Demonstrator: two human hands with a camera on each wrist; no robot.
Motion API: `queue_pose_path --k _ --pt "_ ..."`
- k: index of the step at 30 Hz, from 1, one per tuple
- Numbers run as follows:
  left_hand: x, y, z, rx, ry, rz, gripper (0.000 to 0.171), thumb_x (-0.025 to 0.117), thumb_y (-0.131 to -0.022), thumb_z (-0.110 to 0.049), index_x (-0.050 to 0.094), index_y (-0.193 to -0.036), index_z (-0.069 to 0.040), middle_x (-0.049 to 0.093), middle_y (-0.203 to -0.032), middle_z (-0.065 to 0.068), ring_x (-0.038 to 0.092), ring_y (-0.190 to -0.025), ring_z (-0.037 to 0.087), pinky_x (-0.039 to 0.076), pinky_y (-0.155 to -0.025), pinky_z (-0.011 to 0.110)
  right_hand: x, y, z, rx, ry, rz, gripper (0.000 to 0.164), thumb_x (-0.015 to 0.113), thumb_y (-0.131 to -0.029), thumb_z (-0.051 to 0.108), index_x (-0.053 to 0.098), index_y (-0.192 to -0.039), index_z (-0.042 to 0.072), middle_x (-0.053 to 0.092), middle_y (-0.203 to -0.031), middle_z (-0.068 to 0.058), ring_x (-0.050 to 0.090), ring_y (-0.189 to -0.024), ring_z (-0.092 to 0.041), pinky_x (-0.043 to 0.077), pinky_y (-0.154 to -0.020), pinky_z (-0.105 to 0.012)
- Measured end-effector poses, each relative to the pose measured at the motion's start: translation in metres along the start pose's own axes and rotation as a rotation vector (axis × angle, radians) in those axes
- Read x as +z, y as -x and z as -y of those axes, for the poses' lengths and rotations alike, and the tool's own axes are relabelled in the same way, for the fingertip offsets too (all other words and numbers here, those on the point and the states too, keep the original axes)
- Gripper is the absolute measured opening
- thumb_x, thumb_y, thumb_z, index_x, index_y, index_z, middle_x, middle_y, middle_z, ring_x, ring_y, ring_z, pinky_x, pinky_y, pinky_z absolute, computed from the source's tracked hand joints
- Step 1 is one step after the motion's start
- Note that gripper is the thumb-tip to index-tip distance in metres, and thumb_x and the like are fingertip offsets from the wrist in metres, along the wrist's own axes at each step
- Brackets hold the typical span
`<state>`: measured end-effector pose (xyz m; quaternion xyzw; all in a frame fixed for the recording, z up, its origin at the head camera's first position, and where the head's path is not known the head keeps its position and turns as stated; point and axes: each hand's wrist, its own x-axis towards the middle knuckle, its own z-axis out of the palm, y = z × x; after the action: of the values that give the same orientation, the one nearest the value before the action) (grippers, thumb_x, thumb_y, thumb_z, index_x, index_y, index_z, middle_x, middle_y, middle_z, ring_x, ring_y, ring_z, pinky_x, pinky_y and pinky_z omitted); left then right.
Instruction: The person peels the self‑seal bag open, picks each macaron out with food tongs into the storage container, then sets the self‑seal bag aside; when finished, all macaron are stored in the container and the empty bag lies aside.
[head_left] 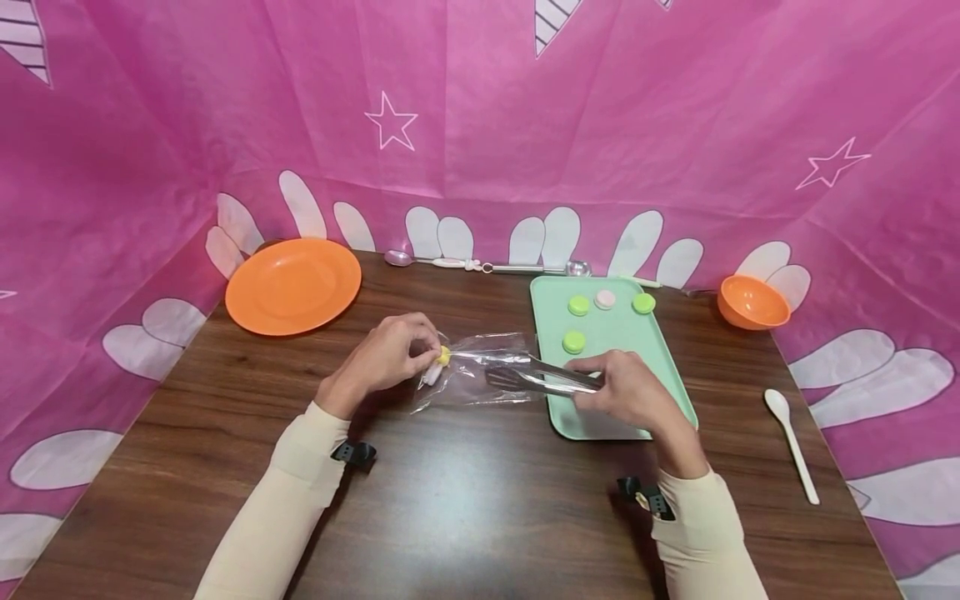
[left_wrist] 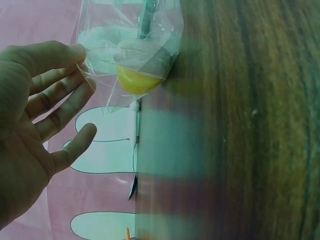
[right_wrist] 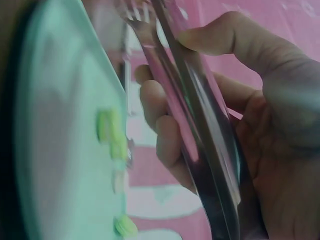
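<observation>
My left hand (head_left: 393,354) pinches a clear plastic bag (head_left: 498,343) by its left end, above the table. Inside that end are a rounded yellow piece (left_wrist: 137,84) and a pale one (left_wrist: 145,56), both seen through the film. My right hand (head_left: 626,387) grips metal tongs (right_wrist: 200,115), whose tips reach left into the bag. Below the right hand lies a mint-green tray (head_left: 637,421). It carries several small macarons: green ones, one of them a green macaron (head_left: 573,342) near the tongs, and a pink macaron (head_left: 604,299).
An orange plate (head_left: 292,287) sits at the back left, an orange bowl (head_left: 753,302) at the back right. A pink-handled spoon (head_left: 399,258) and a metal scoop (head_left: 577,268) lie along the back edge. A white spoon (head_left: 795,454) lies near the right edge. Pink curtain (head_left: 480,100) encloses the table.
</observation>
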<state>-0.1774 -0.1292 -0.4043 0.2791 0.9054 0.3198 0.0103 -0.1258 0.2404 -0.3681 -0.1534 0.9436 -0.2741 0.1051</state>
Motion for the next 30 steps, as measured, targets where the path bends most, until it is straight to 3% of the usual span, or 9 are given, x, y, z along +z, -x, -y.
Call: queue_pose_path --k 7,14,18,27,30 --pt "0.000 -0.001 -0.004 0.040 0.015 0.002 0.005 0.079 -0.096 -0.010 0.084 -0.095 -0.010 0.076 -0.110 0.004 0.073 -0.105 0.024 0.060 -0.100 0.047 0.030 -0.014 0.013 -0.044 -0.028 -0.053 0.046 0.079 -0.079 0.011 0.081 -0.124 0.013 0.065 -0.072 -0.001 0.045 -0.059 -0.010 0.037 -0.051 -0.026" --pt "0.002 -0.002 -0.007 0.053 0.055 -0.015 0.005 0.078 -0.098 -0.009 0.083 -0.098 -0.008 0.075 -0.113 0.005 0.072 -0.108 0.024 0.060 -0.102 0.045 0.045 -0.020 0.019 -0.035 -0.018 -0.076 0.050 0.082 -0.078 0.014 0.079 -0.128 0.011 0.078 -0.095 -0.010 0.058 -0.074 -0.016 0.048 -0.064 -0.030" --pt "0.003 -0.003 -0.007 0.076 0.077 -0.049 0.005 0.078 -0.098 -0.009 0.082 -0.097 -0.007 0.075 -0.112 0.005 0.072 -0.107 0.024 0.059 -0.101 0.045 0.049 -0.022 0.018 -0.047 -0.017 -0.081 0.049 0.082 -0.079 0.014 0.079 -0.128 0.011 0.079 -0.098 -0.010 0.060 -0.076 -0.017 0.050 -0.066 -0.030" --pt "0.003 -0.002 -0.008 0.101 0.097 -0.084 0.005 0.078 -0.098 -0.007 0.081 -0.099 -0.003 0.075 -0.111 0.009 0.072 -0.107 0.026 0.060 -0.101 0.047 0.058 -0.024 0.016 -0.062 -0.008 -0.105 0.047 0.081 -0.082 0.011 0.079 -0.129 0.012 0.080 -0.105 -0.012 0.050 -0.066 -0.013 0.041 -0.059 -0.028" --pt "0.003 -0.001 -0.008 0.090 0.100 -0.080 0.006 0.078 -0.098 -0.008 0.081 -0.099 -0.004 0.074 -0.111 0.008 0.072 -0.106 0.026 0.060 -0.100 0.046 0.060 -0.024 0.017 -0.049 -0.005 -0.120 0.048 0.082 -0.081 0.013 0.079 -0.130 0.013 0.079 -0.098 -0.012 0.046 -0.061 -0.010 0.037 -0.055 -0.027"
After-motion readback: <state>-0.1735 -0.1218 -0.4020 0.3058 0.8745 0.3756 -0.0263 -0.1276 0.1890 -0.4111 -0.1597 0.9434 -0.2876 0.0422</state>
